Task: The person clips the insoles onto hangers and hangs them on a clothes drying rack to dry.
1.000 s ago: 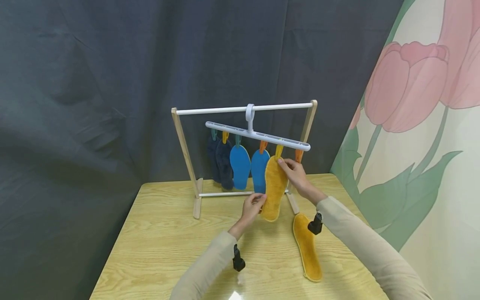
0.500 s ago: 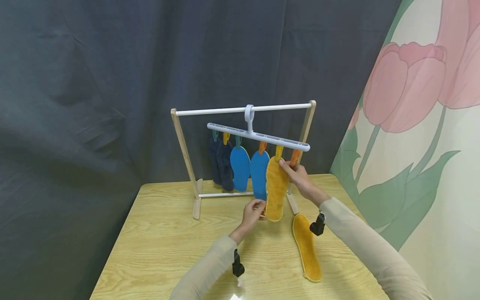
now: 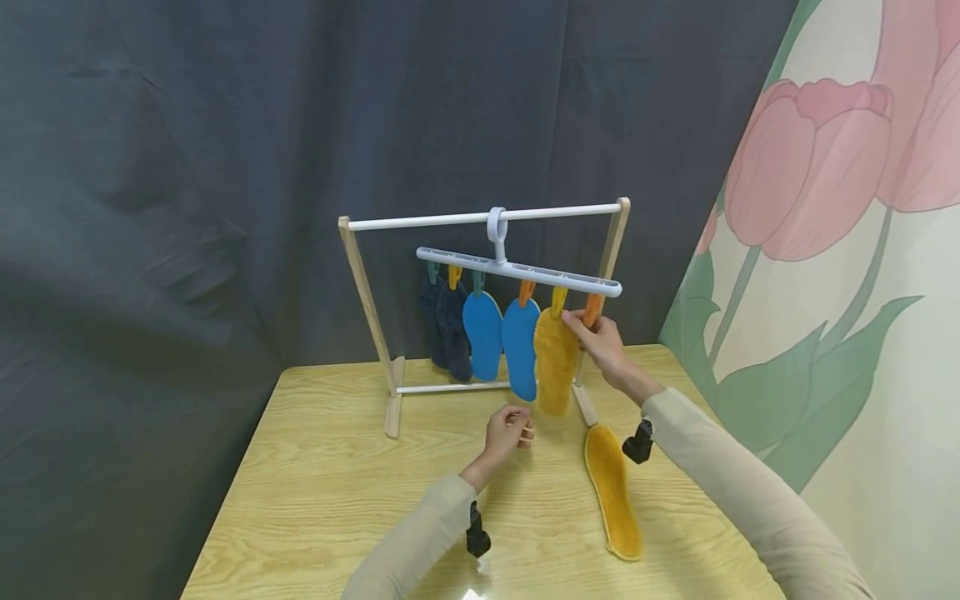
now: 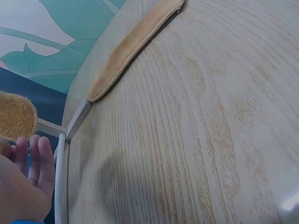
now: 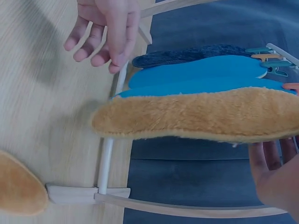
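Observation:
A fuzzy yellow insole (image 3: 556, 367) hangs from a yellow clip (image 3: 558, 302) on the hanger's right part. My right hand (image 3: 602, 343) pinches its upper right edge, just below the clip; in the right wrist view the fingers (image 5: 272, 155) pass behind the insole. My left hand (image 3: 507, 433) is below and left of the insole, apart from it, fingers loosely curled and holding nothing. A second yellow insole (image 3: 613, 493) lies on the table at right. Two blue insoles (image 3: 482, 335) and two dark fuzzy insoles (image 3: 453, 332) hang further left.
The pale clip hanger (image 3: 519, 271) hangs tilted from the white bar (image 3: 420, 222) of a wooden-legged rack. An orange clip (image 3: 592, 309) is at its right end, by my right hand. A dark curtain (image 3: 225, 167) stands behind the table (image 3: 315, 483).
My left hand has let go of the hanging yellow insole and dropped slightly away. The insole's lower end has swung up and back. My right hand stays at its top edge.

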A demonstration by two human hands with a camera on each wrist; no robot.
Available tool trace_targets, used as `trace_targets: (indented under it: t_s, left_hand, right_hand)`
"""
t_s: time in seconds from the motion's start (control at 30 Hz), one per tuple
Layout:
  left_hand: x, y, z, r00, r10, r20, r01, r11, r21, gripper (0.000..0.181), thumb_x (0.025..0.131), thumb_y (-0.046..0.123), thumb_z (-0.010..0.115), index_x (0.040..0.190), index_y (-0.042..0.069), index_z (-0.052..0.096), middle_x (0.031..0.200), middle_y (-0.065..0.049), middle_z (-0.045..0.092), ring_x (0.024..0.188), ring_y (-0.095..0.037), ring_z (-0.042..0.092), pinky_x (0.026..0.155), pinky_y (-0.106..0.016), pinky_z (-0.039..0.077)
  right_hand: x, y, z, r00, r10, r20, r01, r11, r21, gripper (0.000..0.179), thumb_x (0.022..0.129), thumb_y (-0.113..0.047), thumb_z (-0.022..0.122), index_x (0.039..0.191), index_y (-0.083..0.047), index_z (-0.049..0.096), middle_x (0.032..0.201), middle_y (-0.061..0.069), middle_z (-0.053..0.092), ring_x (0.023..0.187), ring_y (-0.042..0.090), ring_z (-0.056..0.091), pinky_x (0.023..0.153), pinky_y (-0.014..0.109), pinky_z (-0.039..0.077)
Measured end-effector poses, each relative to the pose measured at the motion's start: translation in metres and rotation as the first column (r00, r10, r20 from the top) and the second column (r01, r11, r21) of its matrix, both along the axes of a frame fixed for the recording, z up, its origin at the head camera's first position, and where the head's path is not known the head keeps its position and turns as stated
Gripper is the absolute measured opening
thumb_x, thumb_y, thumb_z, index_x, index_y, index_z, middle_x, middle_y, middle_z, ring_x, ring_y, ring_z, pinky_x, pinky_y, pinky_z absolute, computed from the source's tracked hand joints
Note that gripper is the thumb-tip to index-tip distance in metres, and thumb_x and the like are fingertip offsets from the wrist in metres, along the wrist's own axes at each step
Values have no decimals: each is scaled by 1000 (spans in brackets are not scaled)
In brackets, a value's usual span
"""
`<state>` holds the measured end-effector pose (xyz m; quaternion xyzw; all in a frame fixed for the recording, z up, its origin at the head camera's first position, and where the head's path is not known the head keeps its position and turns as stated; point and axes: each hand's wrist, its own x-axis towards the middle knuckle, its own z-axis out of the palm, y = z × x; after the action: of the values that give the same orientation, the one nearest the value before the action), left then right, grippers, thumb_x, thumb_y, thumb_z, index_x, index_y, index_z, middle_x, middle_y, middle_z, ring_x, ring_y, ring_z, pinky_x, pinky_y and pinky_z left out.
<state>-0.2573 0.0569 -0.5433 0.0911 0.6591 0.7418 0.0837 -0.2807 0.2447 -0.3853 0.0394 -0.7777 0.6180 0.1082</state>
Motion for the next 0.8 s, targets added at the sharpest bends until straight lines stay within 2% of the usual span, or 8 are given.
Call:
trace_targets:
  t_s: [0.03, 0.1, 0.23, 0.4, 0.5, 0.6, 0.73, 0.8]
  left_hand:
    - [-2, 1, -3, 1000, 4, 2, -4, 1000, -6, 17, 101, 0, 51, 109, -11, 61, 99, -38, 62, 90, -56, 63, 75, -59, 55]
    - [-7, 4, -13, 1000, 4, 11, -4, 1000, -5, 18, 101, 0, 51, 110, -10, 62, 99, -38, 62, 90, -56, 63, 76, -61, 54]
    - [-14, 6, -31, 1000, 3, 18, -3, 1000, -10, 18, 102, 5, 53, 112, -7, 62, 97, -32, 64, 82, -45, 68, 76, -61, 54]
    - [-14, 6, -36, 999, -2, 51, 3, 1000, -23, 19, 101, 10, 57, 111, -4, 64, 96, -27, 66, 69, -19, 69, 72, -51, 58]
    - [-12, 6, -37, 998, -8, 62, 9, 1000, -14, 18, 100, 10, 58, 111, -4, 65, 98, -30, 65, 66, -12, 66, 70, -47, 60]
    - [-11, 7, -37, 998, -1, 64, 3, 1000, -22, 18, 100, 10, 59, 109, -3, 65, 97, -30, 65, 65, -14, 67, 69, -46, 60]
    - [-11, 9, -38, 998, 13, 60, -10, 999, -42, 19, 100, 12, 59, 109, -3, 66, 95, -28, 66, 73, -31, 71, 72, -53, 58]
    - [-10, 9, -39, 998, 15, 56, -12, 999, -47, 20, 101, 12, 59, 111, -4, 65, 96, -29, 66, 79, -39, 70, 74, -57, 56]
  right_hand:
    - [-3, 2, -2, 1000, -5, -13, 5, 1000, 6, 39, 101, -22, 58, 122, 12, 60, 92, 9, 60, 78, 15, 51, 69, 29, 47]
    - [-10, 7, -7, 999, -10, -36, 11, 1000, 5, 41, 100, -24, 60, 123, 10, 60, 101, 12, 62, 82, 16, 55, 73, 34, 51]
    - [-13, 9, -10, 996, 12, -91, -14, 1000, -21, 41, 100, -24, 61, 124, 8, 58, 105, 15, 64, 86, 18, 62, 79, 35, 56]
    - [-12, 5, -6, 985, 36, -168, -55, 992, -111, 37, 101, -20, 60, 120, 11, 56, 106, 17, 66, 89, 19, 67, 80, 37, 58]
    - [-12, 3, -4, 974, 34, -223, -76, 981, -180, 33, 100, -15, 60, 116, 13, 56, 103, 23, 67, 87, 20, 69, 78, 38, 59]
    - [-10, 2, -3, 962, 33, -271, -103, 964, -246, 25, 99, -10, 62, 116, 8, 57, 102, 28, 66, 86, 21, 70, 77, 38, 59]
    - [-7, 0, -2, 947, 25, -319, -123, 949, -290, 23, 96, -6, 64, 118, -5, 58, 101, 29, 66, 85, 23, 70, 75, 35, 59]
    - [-6, 0, -1, 938, 27, -345, -136, 945, -296, 24, 96, -5, 64, 118, -6, 56, 100, 30, 66, 83, 23, 70, 74, 36, 59]
